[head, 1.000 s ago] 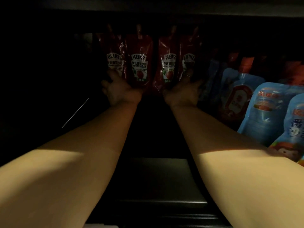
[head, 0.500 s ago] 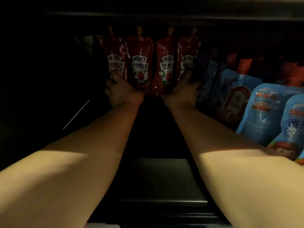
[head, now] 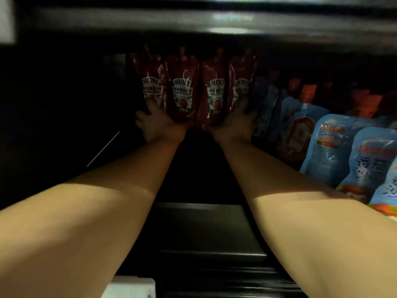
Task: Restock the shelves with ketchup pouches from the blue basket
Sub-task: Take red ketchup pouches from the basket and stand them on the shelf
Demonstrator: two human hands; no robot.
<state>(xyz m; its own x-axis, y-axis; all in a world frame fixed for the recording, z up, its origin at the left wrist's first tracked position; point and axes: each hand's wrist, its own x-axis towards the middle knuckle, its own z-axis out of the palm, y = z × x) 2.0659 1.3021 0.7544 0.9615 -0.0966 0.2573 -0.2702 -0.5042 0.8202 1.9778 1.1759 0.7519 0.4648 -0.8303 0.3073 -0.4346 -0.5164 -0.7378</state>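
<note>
Deep in the dark shelf [head: 199, 224] stood four red ketchup pouches [head: 182, 89] in a row, upright at the back, just left of the blue pouches [head: 335, 147]. The left hand [head: 156, 123] pressed its fingers against the leftmost pouch's base; the right hand [head: 234, 123] pushed at the rightmost one (whether either actually curled round a pouch, I could not tell). They looked soft, glossy and likely slippery, so holding low at the filled bottom seemed wisest.

A dark shelf [head: 199, 229] carries upright red ketchup pouches [head: 182, 89] beside blue pouches [head: 335, 147]
</note>
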